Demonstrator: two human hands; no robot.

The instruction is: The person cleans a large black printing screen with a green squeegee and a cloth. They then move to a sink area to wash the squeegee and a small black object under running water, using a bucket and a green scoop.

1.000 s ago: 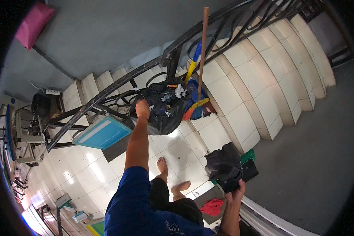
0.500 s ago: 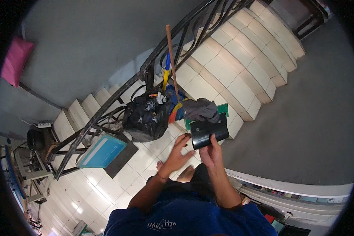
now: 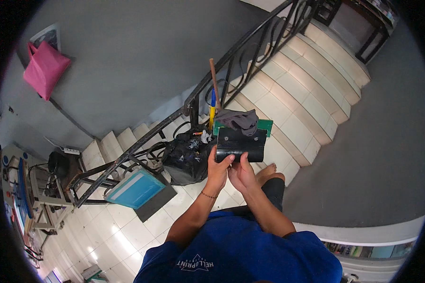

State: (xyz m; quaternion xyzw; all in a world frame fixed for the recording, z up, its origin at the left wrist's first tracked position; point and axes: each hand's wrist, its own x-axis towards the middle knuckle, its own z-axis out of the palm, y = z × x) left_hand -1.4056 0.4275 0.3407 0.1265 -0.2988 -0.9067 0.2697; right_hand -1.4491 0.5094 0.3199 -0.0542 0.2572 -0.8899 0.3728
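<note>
Both of my hands hold a black, ribbed, slightly curved piece [image 3: 241, 145] with two round metal fasteners near its upper edge. I cannot make out its exact kind. My left hand [image 3: 218, 170] grips its lower left part, thumb on the front face. Close beside it, my right hand [image 3: 243, 175] is closed at the lower edge, thumb up against the front and the other fingers partly hidden. A green flat panel [image 3: 265, 126] shows directly behind the black piece. Over the panel's upper side hangs a dark grey cloth [image 3: 237, 121]; whether these are joined to the piece cannot be told.
A black rubbish bag [image 3: 184, 162] stands left of my hands, beside a wooden stick [image 3: 214, 82]. A black metal railing [image 3: 174, 115] crosses behind; tiled steps [image 3: 288, 94] rise to the right. A blue panel [image 3: 136, 188] leans at the left. My bare foot [image 3: 267, 170] is below.
My left hand has closed on the black piece, which is now held in both hands and more level. The view has shifted, and a foot and bent knee now show at the right.
</note>
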